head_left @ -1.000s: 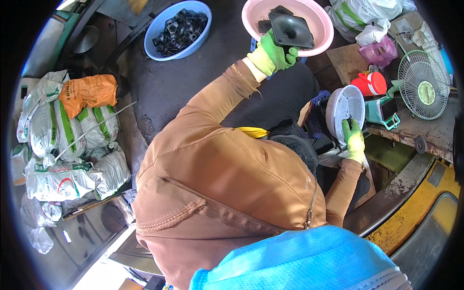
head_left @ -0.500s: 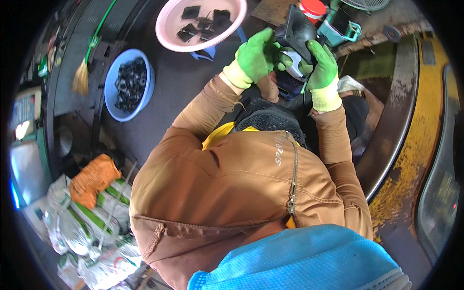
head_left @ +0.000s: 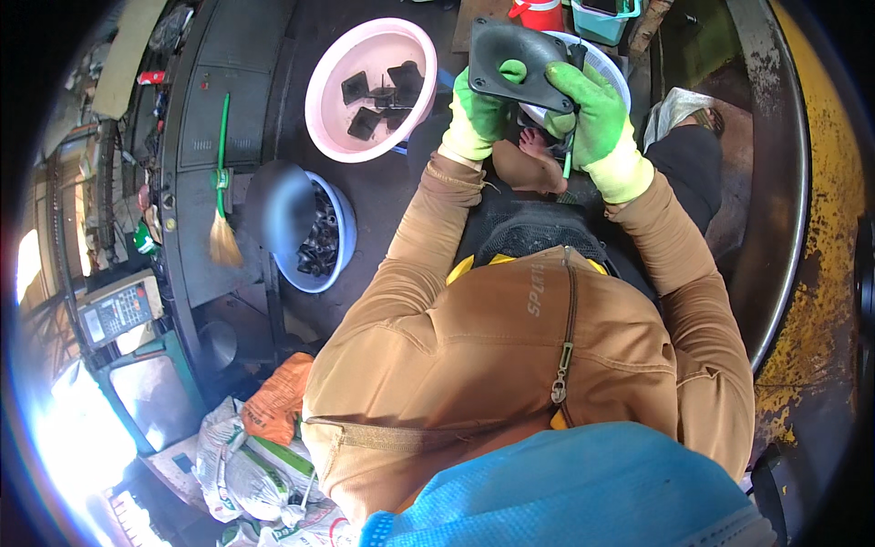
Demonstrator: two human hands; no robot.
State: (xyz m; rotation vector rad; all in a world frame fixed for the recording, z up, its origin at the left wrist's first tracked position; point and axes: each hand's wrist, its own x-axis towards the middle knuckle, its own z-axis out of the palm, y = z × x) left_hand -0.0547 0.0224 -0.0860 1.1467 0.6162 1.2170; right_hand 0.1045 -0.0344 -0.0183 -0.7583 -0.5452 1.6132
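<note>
Holding one black square plastic part [head_left: 519, 64] up at the far side, the left hand [head_left: 478, 114] and right hand [head_left: 592, 114] are both clamped on its edges. Sorting looks partly done: about five similar parts lie in the pink basin [head_left: 324, 109] far left; the blue basin [head_left: 339, 246] holds many more, uncountable.

Black plastic plate [head_left: 519, 64] between gloved hands [head_left: 538, 114]

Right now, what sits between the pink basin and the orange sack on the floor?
In the head view, a blue basin of dark parts lies between the pink basin and the orange sack.
</note>
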